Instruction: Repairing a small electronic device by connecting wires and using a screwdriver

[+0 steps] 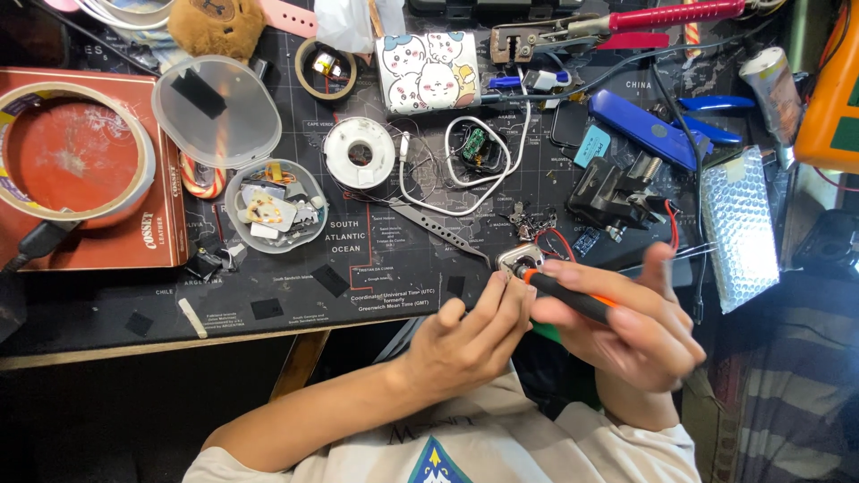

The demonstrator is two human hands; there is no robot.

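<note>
My left hand [474, 335] pinches a small square metal part [517, 259] with red wires, held just above the front edge of the dark map desk mat [376, 286]. My right hand [626, 322] grips a black and orange pen-shaped tool [573, 297], whose tip touches the metal part. Both hands meet low in the middle of the view, over my lap. Metal tweezers [438, 231] lie on the mat just left of the part.
A solder spool [359, 153] and white cable [465, 179] lie behind the hands. An open round plastic box of small parts [273, 207] and a tape roll on a red box [72, 152] sit left. A black vise [617, 192], blue tools [644, 127] and bubble wrap [738, 224] sit right.
</note>
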